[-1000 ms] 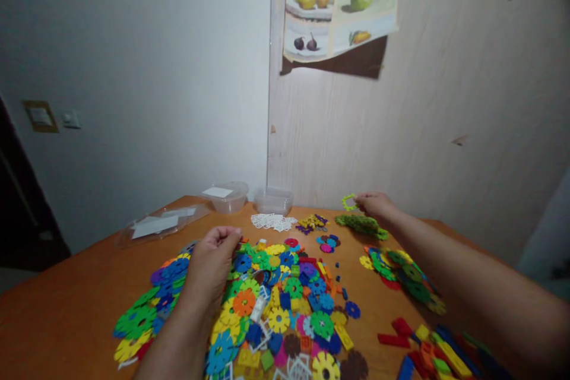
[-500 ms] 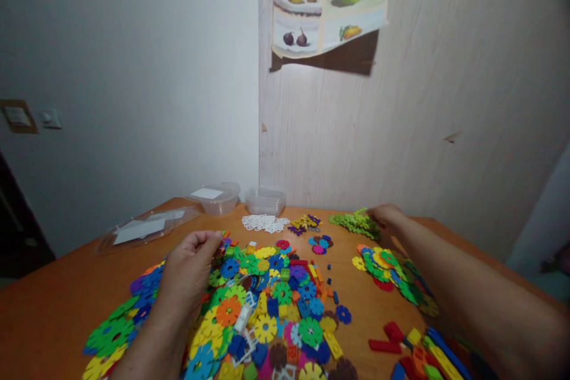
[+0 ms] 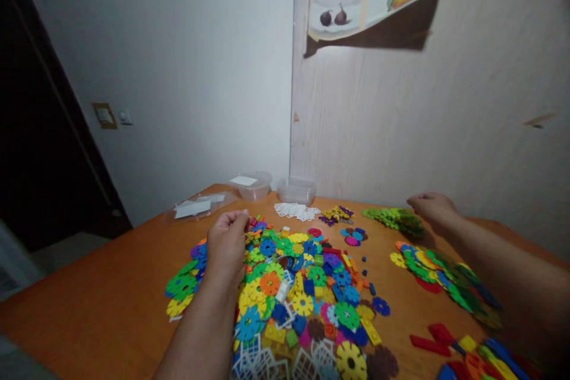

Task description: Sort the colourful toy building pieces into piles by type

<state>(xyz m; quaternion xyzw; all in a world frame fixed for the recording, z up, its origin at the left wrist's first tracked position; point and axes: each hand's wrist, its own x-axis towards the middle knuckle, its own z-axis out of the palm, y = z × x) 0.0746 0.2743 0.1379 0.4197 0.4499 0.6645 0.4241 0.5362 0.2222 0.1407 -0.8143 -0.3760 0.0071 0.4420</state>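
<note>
My left hand [image 3: 228, 237] is over the back left part of a big mixed heap of plastic pieces [image 3: 303, 304], its thumb and fingers pinched together. A small red piece [image 3: 253, 221] shows at its fingertips; whether it is gripped or lies behind them I cannot tell. My right hand [image 3: 433, 209] is closed just above the right end of a light green pile of small pieces [image 3: 389, 219]. What its fingers hold, if anything, is hidden. The heap mixes slotted flower discs, bricks and white lattice pieces.
Sorted groups lie behind and to the right: white lattice pieces [image 3: 296, 212], yellow and purple pieces [image 3: 337, 214], small discs [image 3: 354, 236], larger discs [image 3: 430, 267], and bricks [image 3: 478, 356]. Clear plastic containers [image 3: 297, 190] and a lid [image 3: 200, 208] stand near the wall.
The view has swung left and tilted down slightly, so everything sits further right. My right hand has risen a little off the green pile. My left hand stays pinched at the heap's back left.
</note>
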